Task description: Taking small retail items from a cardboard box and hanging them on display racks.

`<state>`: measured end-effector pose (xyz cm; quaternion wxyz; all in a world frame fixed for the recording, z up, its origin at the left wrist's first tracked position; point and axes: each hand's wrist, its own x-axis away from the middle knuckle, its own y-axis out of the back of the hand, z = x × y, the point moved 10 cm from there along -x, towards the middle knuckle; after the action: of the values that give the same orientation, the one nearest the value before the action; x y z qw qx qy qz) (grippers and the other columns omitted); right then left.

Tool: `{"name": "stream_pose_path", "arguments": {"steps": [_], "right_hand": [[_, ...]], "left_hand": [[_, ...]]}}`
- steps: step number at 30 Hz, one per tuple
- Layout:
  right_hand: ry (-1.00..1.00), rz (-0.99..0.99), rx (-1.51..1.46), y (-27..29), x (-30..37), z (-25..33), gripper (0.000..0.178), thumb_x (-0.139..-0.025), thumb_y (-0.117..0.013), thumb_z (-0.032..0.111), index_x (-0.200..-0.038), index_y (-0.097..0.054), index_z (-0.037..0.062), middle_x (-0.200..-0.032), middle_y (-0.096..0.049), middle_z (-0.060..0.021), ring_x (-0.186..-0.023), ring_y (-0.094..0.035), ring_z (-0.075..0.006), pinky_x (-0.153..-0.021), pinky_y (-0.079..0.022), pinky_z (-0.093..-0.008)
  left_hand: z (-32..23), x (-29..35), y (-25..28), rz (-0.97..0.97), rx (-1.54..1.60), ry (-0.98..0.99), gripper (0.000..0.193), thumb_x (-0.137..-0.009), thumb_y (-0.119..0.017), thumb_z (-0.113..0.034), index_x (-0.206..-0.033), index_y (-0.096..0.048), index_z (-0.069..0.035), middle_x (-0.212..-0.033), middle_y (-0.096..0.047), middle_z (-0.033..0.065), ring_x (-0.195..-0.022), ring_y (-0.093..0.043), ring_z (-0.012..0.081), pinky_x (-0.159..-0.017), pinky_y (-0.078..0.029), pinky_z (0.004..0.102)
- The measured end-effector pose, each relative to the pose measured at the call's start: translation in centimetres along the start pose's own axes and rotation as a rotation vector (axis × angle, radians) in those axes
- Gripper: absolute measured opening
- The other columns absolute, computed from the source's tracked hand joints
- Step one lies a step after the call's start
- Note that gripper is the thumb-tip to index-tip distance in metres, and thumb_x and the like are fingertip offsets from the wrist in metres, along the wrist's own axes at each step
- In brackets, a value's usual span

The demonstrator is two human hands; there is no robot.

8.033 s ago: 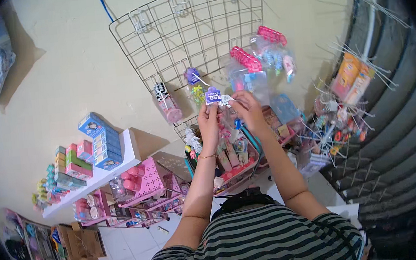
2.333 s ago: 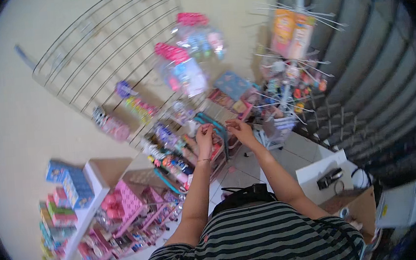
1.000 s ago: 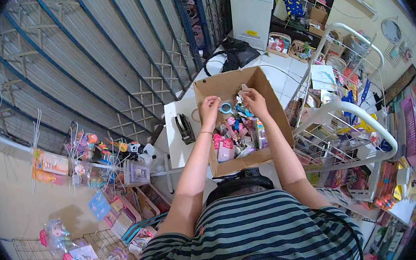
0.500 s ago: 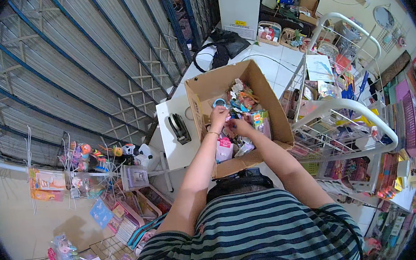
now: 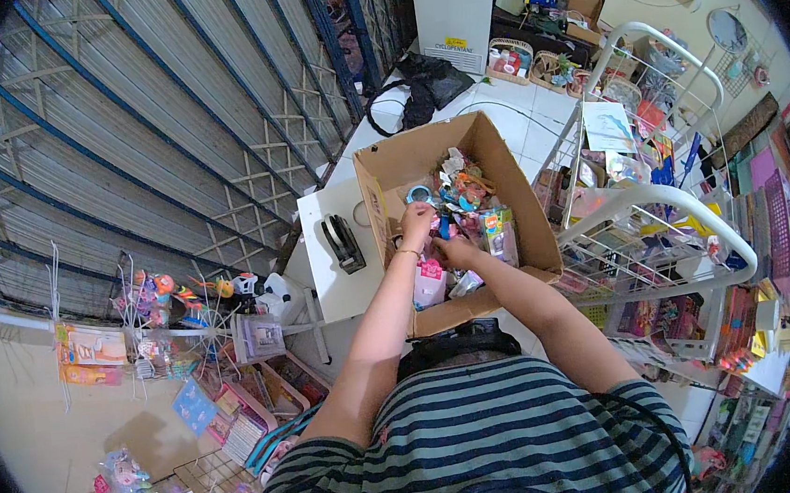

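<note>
Cardboard box point(image 5: 486, 154), two hands inside

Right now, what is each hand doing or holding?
Left hand: fingers curled, in the open brown cardboard box; contents unclear.
Right hand: among small packaged toys; grip unclear.

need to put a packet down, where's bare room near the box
The small white table is bare beside the black tape dispenser, left of the open brown cardboard box. The box is crowded with packaged toys, both the left hand and right hand in it.
</note>
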<state>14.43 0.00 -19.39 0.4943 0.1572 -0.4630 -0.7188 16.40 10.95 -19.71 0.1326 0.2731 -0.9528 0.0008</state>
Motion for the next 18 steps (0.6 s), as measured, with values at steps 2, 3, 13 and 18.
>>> {"name": "stream_pose_path", "arguments": {"steps": [2, 3, 13, 18], "right_hand": [[-0.013, 0.037, -0.035, 0.1, 0.4, 0.2, 0.038, -0.067, -0.065, 0.021, -0.100, -0.051, 0.0089, -0.082, -0.062, -0.0155, -0.075, -0.061, -0.0293, -0.066, -0.048, -0.0397], [-0.006, 0.030, -0.117, -0.2, 0.3, -0.4, 0.040, -0.066, -0.066, 0.020, -0.101, -0.051, 0.0081, -0.081, -0.061, -0.0147, -0.073, -0.061, -0.0286, -0.065, -0.048, -0.0391], [-0.217, -0.005, -0.942, 2.0, -0.7, -3.4, 0.036, -0.068, -0.066, 0.013, -0.101, -0.055, 0.0028, -0.081, -0.063, -0.0087, -0.072, -0.060, -0.0143, -0.064, -0.048, -0.0283], [-0.056, 0.326, -0.281, 0.0, -2.0, -2.6, 0.032, -0.066, -0.067, 0.020, -0.094, -0.064, 0.0065, -0.086, -0.065, -0.0114, -0.073, -0.062, -0.0236, -0.070, -0.049, -0.0338]], "left_hand": [[-0.3, 0.4, -0.3, 0.001, 0.026, 0.017, 0.024, -0.076, -0.063, -0.012, -0.095, -0.053, -0.001, -0.086, -0.060, 0.0086, -0.072, -0.059, 0.0150, -0.060, -0.046, 0.0252], [-0.4, 0.5, -0.6, 0.001, 0.050, 0.027, 0.023, -0.076, -0.063, -0.013, -0.094, -0.053, -0.001, -0.086, -0.060, 0.0081, -0.072, -0.058, 0.0146, -0.059, -0.045, 0.0247], [-1.6, 0.8, 1.7, -0.183, -0.035, -0.047, 0.026, -0.073, -0.062, -0.010, -0.095, -0.053, 0.000, -0.090, -0.057, 0.0099, -0.080, -0.055, 0.0168, -0.069, -0.046, 0.0274], [-2.2, 1.1, 1.3, -0.199, -0.056, -0.067, 0.026, -0.073, -0.062, -0.012, -0.094, -0.054, 0.001, -0.088, -0.059, 0.0118, -0.081, -0.057, 0.0198, -0.072, -0.046, 0.0297]]}}
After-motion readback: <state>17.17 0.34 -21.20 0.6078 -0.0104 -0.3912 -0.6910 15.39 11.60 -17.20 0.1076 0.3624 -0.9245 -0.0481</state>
